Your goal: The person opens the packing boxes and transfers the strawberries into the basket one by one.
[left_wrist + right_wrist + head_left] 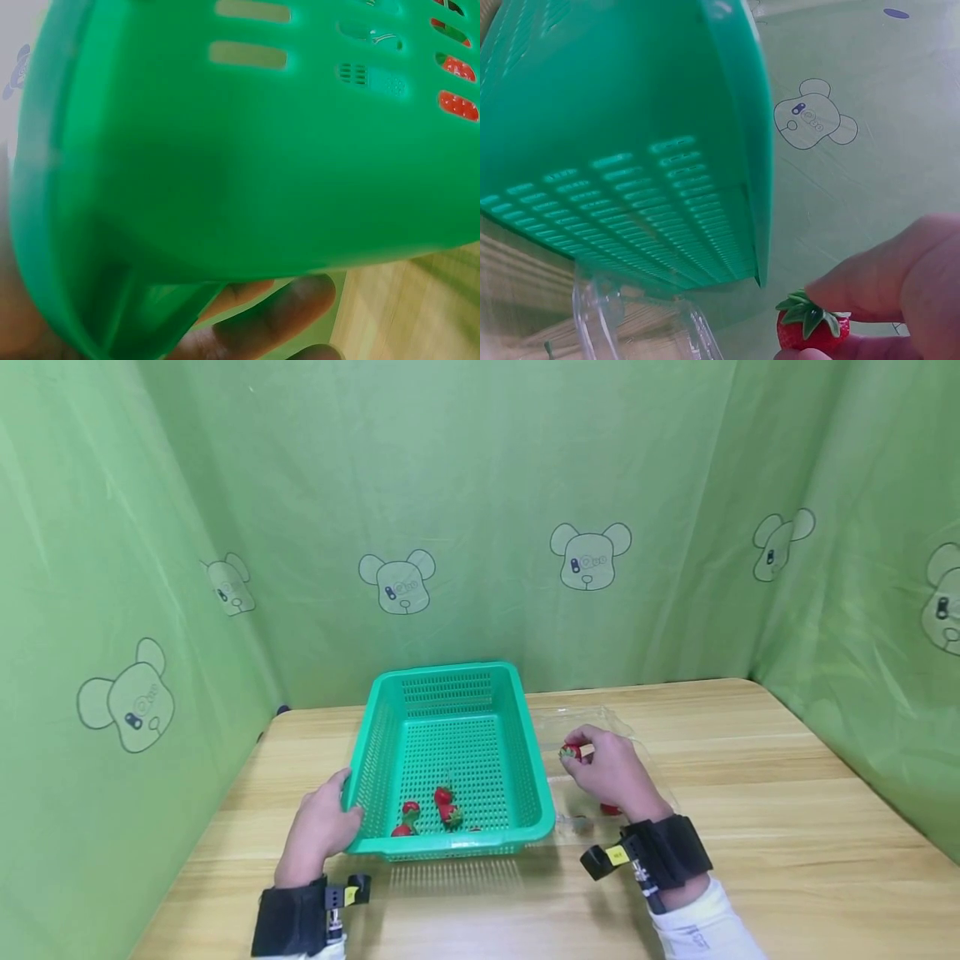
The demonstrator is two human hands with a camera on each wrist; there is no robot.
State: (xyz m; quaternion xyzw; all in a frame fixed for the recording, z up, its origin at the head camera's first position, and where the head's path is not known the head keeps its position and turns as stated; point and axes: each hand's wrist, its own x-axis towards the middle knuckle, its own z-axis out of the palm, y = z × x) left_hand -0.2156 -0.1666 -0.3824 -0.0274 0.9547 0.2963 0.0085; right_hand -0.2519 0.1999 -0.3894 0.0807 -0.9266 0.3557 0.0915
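A green plastic basket (450, 841) with slotted walls is tilted, its near side off the table, and several strawberries (450, 815) lie at its near end. My left hand (324, 821) grips the basket's left rim; in the left wrist view its fingers (292, 307) curl under the edge. On the other side, my right hand (611, 768) pinches a strawberry (810, 330) by its leafy top between thumb and fingers. That hand is above a clear plastic container (558, 789), right of the basket. Another strawberry (611, 809) shows in the container, partly covered by my right wrist.
The wooden table (780, 777) extends to the right of the container and in front of the basket. Green curtains (480, 485) with printed bear heads hang behind the table and on both sides.
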